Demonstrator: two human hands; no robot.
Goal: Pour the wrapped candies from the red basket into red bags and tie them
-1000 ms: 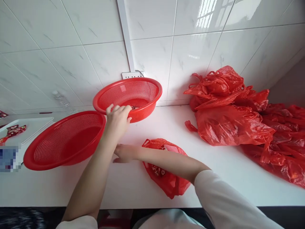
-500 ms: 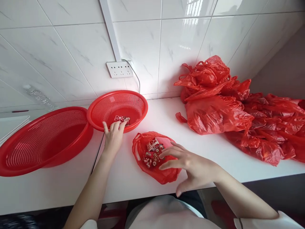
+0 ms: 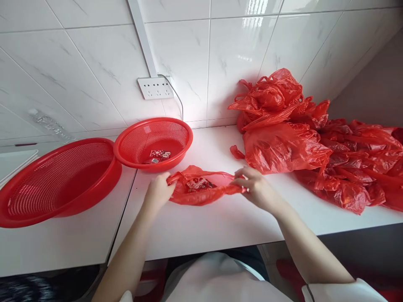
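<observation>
A red plastic bag (image 3: 201, 198) is stretched between my two hands above the white table. My left hand (image 3: 160, 191) grips its left end, and my right hand (image 3: 254, 186) has its right end between closed fingers. Small red and white packets (image 3: 198, 183) show inside the bag's mouth. Behind my left hand stands a smaller red mesh basket (image 3: 126, 159), with a few similar packets (image 3: 160, 155) at its bottom.
At the left is a larger red mesh basket (image 3: 94, 205). Filled red bags (image 3: 286, 147) are piled along the right side. A clear bottle (image 3: 52, 126) lies near the tiled wall, below and left of a socket strip (image 3: 155, 88). The table's front edge is near my body.
My left hand has left the smaller basket and taken the bag's left end. My right hand, spread over the bag before, has closed on its right end. The bag's opening is now drawn out narrower.
</observation>
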